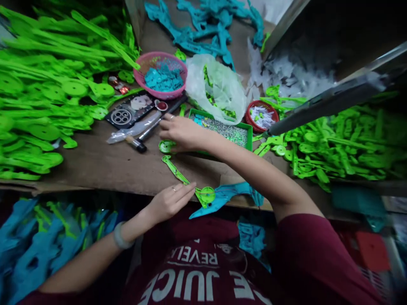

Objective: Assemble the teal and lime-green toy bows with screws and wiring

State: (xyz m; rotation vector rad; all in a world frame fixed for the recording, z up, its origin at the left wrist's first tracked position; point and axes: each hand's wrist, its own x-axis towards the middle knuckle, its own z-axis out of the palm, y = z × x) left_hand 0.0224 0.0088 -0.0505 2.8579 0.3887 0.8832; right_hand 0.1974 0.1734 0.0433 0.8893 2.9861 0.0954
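Note:
My left hand point(171, 202) rests at the table's front edge, its fingers pressed together over a slim light-green plastic arm point(175, 170). That arm runs to a round green hub point(207, 195) lying on a blue plastic body piece point(227, 195), which overhangs the edge. A thin reddish line crosses the hub and the blue piece. Farther up, my right hand point(186, 133) is bent with its fingers curled, closed at a round green plastic piece point(165, 146). Part of its grip is hidden. Beside it, a green tray point(250, 140) holds small silvery metal parts.
Piled green parts stand left point(41, 93) and right point(337, 148). A pink basket point(138, 80) holds blue pieces; a plastic bag point(219, 76) and red basket point(248, 114) hold small parts. A hammer point(136, 144) lies left. A dark bar point(327, 101) juts in from the right.

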